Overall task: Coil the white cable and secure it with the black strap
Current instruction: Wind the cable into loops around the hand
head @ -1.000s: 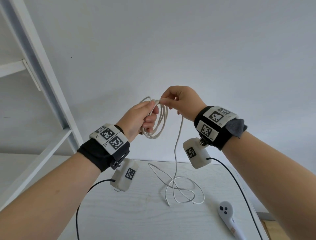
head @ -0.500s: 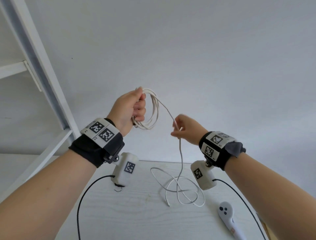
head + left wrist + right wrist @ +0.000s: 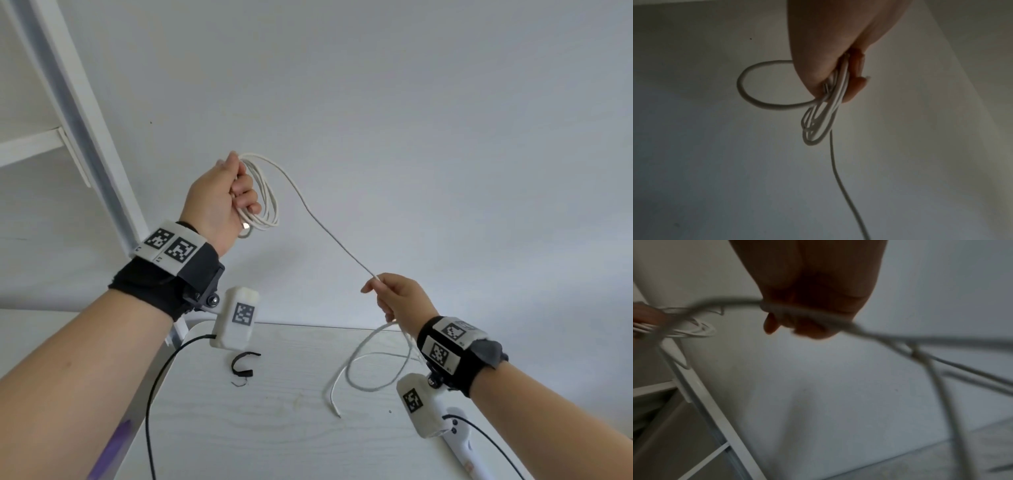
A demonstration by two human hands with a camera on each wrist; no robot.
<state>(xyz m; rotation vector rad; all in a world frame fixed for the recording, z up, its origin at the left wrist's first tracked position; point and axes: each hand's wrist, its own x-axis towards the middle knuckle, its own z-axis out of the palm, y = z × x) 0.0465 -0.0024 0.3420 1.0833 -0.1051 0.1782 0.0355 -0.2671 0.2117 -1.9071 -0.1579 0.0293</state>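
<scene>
My left hand (image 3: 236, 192) is raised and grips several loops of the white cable (image 3: 267, 198); the left wrist view shows those cable loops (image 3: 830, 113) squeezed between palm and fingers. From the loops a straight run of cable (image 3: 329, 233) slants down to my right hand (image 3: 390, 298), which pinches it lower and to the right. In the right wrist view the cable (image 3: 797, 313) crosses the curled fingers (image 3: 812, 324), blurred. The loose tail (image 3: 363, 370) hangs in a loop over the white table (image 3: 274, 428). The black strap (image 3: 241, 365) lies curled on the table below my left wrist.
A white shelf frame (image 3: 85, 137) slants up at the left. A white controller (image 3: 462, 452) lies at the table's right edge, partly behind my right wrist camera. Black camera leads trail from both wrists over the table. A plain wall is behind.
My hands have drawn apart: the left rose with the coil, the right slid down and right along the cable, pulling a run taut. The tail on the table has shifted right.
</scene>
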